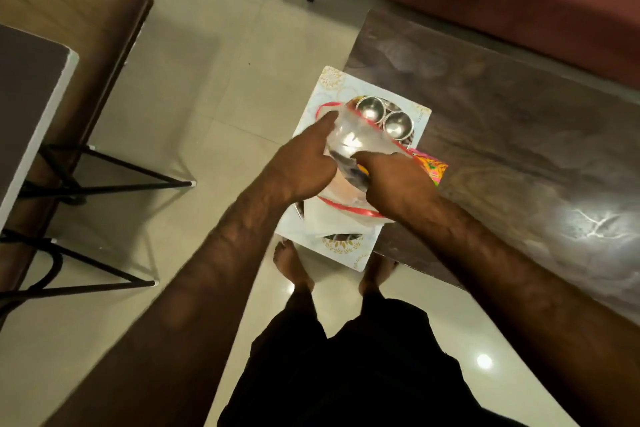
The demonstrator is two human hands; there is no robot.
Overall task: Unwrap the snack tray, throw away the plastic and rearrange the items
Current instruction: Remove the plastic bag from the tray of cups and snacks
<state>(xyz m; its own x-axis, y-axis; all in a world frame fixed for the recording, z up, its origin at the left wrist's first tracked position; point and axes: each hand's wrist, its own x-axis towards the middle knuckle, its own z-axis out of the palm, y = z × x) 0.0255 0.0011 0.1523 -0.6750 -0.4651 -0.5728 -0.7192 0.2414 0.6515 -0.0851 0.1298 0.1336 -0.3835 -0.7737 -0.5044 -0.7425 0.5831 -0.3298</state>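
At the near corner of the dark table (502,135), the snack tray (346,207) lies on a white patterned board (332,87), with its long axis running away from the person. Both hands pinch the clear plastic (360,139) just above the tray: the left hand (304,166) at the left edge, the right hand (398,180) nearer the body. The two steel bowls (370,109) on the far side are uncovered, so I think the plastic must come off toward the person.
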